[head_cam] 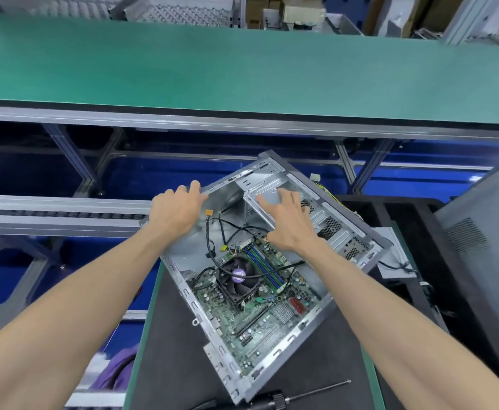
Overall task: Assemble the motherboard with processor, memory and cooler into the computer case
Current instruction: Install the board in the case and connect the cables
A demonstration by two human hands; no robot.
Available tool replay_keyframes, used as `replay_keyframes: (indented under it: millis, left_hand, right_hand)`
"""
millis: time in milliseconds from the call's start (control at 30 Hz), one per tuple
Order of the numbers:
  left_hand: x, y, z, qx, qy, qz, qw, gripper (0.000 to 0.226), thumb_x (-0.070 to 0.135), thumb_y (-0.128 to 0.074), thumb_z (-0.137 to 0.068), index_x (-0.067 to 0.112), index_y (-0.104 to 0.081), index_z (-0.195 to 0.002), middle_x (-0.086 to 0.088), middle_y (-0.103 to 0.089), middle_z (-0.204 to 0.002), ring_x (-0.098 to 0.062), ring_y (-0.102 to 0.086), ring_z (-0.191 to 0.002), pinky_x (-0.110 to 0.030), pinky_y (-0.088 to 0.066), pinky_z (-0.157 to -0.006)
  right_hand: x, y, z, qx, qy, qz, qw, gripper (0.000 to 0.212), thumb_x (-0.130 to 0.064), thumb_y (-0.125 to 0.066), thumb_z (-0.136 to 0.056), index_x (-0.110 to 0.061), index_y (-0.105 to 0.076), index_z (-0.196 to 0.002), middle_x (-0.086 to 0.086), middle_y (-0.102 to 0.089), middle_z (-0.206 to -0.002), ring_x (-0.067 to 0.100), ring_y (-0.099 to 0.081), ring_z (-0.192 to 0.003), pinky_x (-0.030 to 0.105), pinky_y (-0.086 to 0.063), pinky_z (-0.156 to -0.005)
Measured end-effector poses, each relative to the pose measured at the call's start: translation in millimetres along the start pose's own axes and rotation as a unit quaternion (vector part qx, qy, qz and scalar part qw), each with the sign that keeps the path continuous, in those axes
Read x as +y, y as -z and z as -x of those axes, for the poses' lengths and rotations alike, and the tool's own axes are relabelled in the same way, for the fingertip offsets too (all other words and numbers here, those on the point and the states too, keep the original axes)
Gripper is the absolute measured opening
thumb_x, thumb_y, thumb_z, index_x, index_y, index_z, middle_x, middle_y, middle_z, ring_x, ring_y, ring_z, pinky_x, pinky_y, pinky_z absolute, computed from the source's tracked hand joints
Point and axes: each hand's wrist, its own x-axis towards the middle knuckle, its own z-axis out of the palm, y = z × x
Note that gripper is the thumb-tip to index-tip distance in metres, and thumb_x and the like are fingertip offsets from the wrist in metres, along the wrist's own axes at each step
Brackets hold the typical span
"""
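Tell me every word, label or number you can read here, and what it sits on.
No text can be read in this picture.
Round purple sticker on the cooler fan: print too blurred to read.
Motherboard: any markings are too small to make out.
Cardboard boxes at the back: blurred; no lettering readable.
Computer case and screwdriver: no lettering visible.

This is a factory assembly line for computers. A long green conveyor belt [242, 66] runs across on an aluminium-profile frame [74, 161], with a roller track [59, 216] beside it. An open computer case [272, 261] lies on a dark workstation mat [316, 365], and stacked cardboard boxes [298, 10] stand behind on the blue floor [153, 179].
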Motion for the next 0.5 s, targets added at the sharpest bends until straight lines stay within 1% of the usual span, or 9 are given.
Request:
replay_keyframes:
  millis: [67, 167, 233, 267, 333, 367, 433, 500]
  left_hand:
    - [-2.5, 1.1, 6.0, 0.002, 0.006, 0.01, 1.0, 0.037, 0.047, -0.021, -0.106, 0.016, -0.039, -0.114, -0.004, -0.056, -0.082, -0.027, -0.047, -0.063, -0.036, -0.033, -0.054]
    - [-6.6, 3.8, 15.7, 0.0, 0.006, 0.023, 1.0, 0.032, 0.044, -0.022, -0.106, 0.022, -0.031, -0.127, -0.001, -0.049, -0.071, -0.025, -0.045, -0.054, -0.033, -0.033, -0.05]
    - [-9.4, 6.2, 24.1, 0.0, -0.006, 0.014, 1.0, 0.029, 0.035, -0.03, -0.106, 0.025, -0.028, -0.133, -0.002, -0.048, -0.065, -0.023, -0.045, -0.048, -0.03, -0.032, -0.045]
    - [-10.6, 7.5, 28.9, -0.004, -0.012, 0.002, 1.0, 0.033, 0.026, -0.035, -0.104, 0.027, -0.027, -0.135, -0.002, -0.047, -0.062, -0.022, -0.045, -0.046, -0.028, -0.031, -0.043]
    - [-10.0, 9.2, 38.6, -0.015, -0.016, -0.034, 0.999, 0.058, 0.01, -0.042, -0.094, 0.034, -0.018, -0.142, -0.001, -0.046, -0.059, -0.02, -0.043, -0.043, -0.025, -0.028, -0.041]
    - [-9.5, 9.8, 43.4, -0.02, -0.016, -0.045, 0.999, 0.071, 0.007, -0.043, -0.091, 0.039, -0.01, -0.146, -0.001, -0.045, -0.059, -0.019, -0.042, -0.043, -0.025, -0.026, -0.041]
    - [-8.7, 10.0, 52.9, -0.027, -0.019, -0.048, 0.998, 0.083, 0.008, -0.044, -0.091, 0.045, 0.002, -0.149, -0.001, -0.044, -0.06, -0.019, -0.042, -0.046, -0.026, -0.027, -0.042]
    - [-6.2, 9.8, 63.7, -0.034, -0.015, -0.051, 0.998, 0.083, 0.012, -0.045, -0.094, 0.046, 0.004, -0.151, 0.0, -0.043, -0.06, -0.02, -0.042, -0.049, -0.027, -0.031, -0.044]
  right_hand:
    - [0.7, 1.0, -5.7, -0.007, 0.02, 0.021, 1.0, 0.102, -0.001, -0.065, -0.073, -0.033, -0.024, -0.16, 0.018, -0.019, -0.16, 0.035, -0.011, -0.148, 0.068, -0.023, -0.115]
    - [0.4, 2.5, -13.9, -0.013, 0.049, 0.05, 0.997, 0.1, -0.003, -0.067, -0.077, -0.036, -0.023, -0.16, 0.017, -0.016, -0.163, 0.034, -0.011, -0.149, 0.067, -0.023, -0.115]
    - [-0.9, 2.8, -19.6, -0.012, 0.073, 0.069, 0.995, 0.099, -0.001, -0.066, -0.079, -0.037, -0.023, -0.16, 0.016, -0.015, -0.165, 0.034, -0.012, -0.149, 0.067, -0.024, -0.114]
    - [-1.6, 2.7, -22.2, -0.01, 0.085, 0.076, 0.993, 0.098, 0.001, -0.064, -0.079, -0.038, -0.023, -0.16, 0.016, -0.014, -0.165, 0.034, -0.013, -0.15, 0.067, -0.024, -0.113]
    - [-2.5, 2.4, -27.9, -0.01, 0.104, 0.075, 0.992, 0.098, 0.007, -0.061, -0.08, -0.039, -0.026, -0.159, 0.013, -0.013, -0.167, 0.031, -0.012, -0.152, 0.066, -0.024, -0.113]
    - [-2.7, 2.1, -30.7, -0.012, 0.113, 0.072, 0.991, 0.098, 0.009, -0.059, -0.08, -0.04, -0.026, -0.158, 0.012, -0.012, -0.168, 0.03, -0.011, -0.153, 0.065, -0.023, -0.115]
    - [-2.7, 1.7, -36.0, -0.016, 0.133, 0.074, 0.988, 0.098, 0.011, -0.058, -0.082, -0.042, -0.026, -0.158, 0.009, -0.011, -0.169, 0.028, -0.01, -0.155, 0.062, -0.021, -0.118]
    - [-2.9, 1.1, -40.0, -0.019, 0.155, 0.075, 0.985, 0.098, 0.012, -0.058, -0.083, -0.044, -0.027, -0.157, 0.007, -0.01, -0.17, 0.026, -0.01, -0.155, 0.059, -0.017, -0.121]
